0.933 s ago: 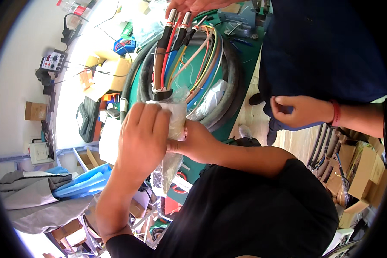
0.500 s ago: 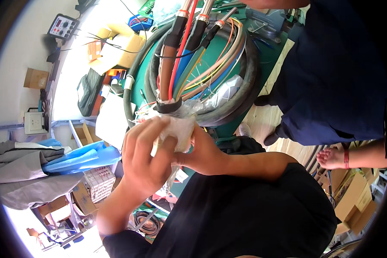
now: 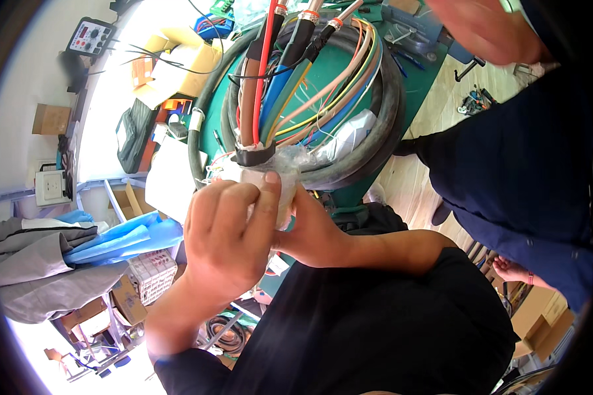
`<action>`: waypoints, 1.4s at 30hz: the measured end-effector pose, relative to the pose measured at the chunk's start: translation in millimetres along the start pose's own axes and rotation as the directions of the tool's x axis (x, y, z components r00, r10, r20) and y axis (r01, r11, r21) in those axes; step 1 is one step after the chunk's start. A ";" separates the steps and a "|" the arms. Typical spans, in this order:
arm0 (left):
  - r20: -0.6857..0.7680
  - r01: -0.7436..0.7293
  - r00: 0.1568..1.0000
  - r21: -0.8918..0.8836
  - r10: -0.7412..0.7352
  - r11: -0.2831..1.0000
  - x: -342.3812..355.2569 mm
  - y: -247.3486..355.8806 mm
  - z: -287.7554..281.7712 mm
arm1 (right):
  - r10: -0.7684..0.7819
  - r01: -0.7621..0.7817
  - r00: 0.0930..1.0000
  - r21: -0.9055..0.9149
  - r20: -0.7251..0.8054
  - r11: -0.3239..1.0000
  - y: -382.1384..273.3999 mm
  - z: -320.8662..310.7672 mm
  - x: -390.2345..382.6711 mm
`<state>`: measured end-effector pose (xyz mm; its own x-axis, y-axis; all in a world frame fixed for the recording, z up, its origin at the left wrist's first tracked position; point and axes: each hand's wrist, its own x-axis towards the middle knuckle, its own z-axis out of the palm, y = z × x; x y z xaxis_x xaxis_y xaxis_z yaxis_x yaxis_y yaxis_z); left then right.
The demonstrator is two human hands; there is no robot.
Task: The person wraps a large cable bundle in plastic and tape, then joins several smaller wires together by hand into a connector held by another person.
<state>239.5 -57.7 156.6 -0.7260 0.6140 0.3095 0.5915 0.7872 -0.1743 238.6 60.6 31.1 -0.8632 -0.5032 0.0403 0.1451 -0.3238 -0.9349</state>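
Head view: a clear plastic wrap (image 3: 277,181) around the base of a bundle of coloured cables (image 3: 270,85) is pinched by the curled fingers of the left hand (image 3: 227,240). The right hand (image 3: 313,237) is closed on the wrap from behind. The bundle rises before a coiled grey hose (image 3: 375,125). Another person's hand (image 3: 487,29) is seen above.

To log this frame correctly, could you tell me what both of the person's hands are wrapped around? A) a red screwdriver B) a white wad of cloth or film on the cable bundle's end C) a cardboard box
B: the left hand and right hand close around the white wad just below the cable bundle.
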 end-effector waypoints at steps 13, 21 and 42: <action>0.060 -0.097 0.993 -0.108 0.104 0.989 -18.0 -0.3 -12.9 | 0.000 -0.003 1.000 0.080 0.029 0.997 0.0 2.2 -2.3; 0.035 -0.067 0.997 -0.122 0.072 0.990 -39.2 7.8 -14.0 | 0.127 -0.130 0.983 0.012 0.136 0.991 -6.2 -3.2 -5.7; 0.210 -0.009 0.977 -0.058 0.021 0.998 27.1 2.6 -3.8 | 0.083 -0.081 0.994 -0.035 0.065 0.996 4.8 -11.5 1.6</action>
<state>222.7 -39.3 168.2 -0.7707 0.6289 0.1027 0.6176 0.7769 -0.1224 232.3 67.5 22.6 -0.8151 -0.5792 -0.0149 0.1977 -0.2538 -0.9468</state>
